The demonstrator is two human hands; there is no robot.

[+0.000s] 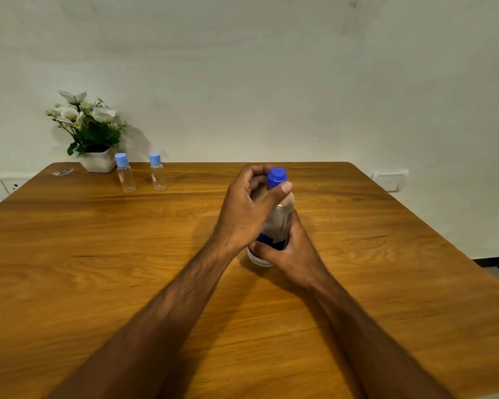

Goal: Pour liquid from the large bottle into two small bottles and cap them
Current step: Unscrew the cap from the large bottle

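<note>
Large bottle held at its cap and body.
We curled our right hand [290, 254] round the large bottle [277, 223], upright right of the flower pot [98, 162]; our left hand [248, 208] pinched its blue cap [277, 176]. Two capped small bottles [126, 174] stood just beside the pot.

Large bottle [274, 223] stands right of centre on the table [98, 269]. Two small bottles [125, 173] [157, 171] stand side by side at the far left, just right of a potted plant [91, 133].

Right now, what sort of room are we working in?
Probably a home or small office room: a wooden table against a plain wall, a potted flower arrangement, and wall sockets at table height.
</note>
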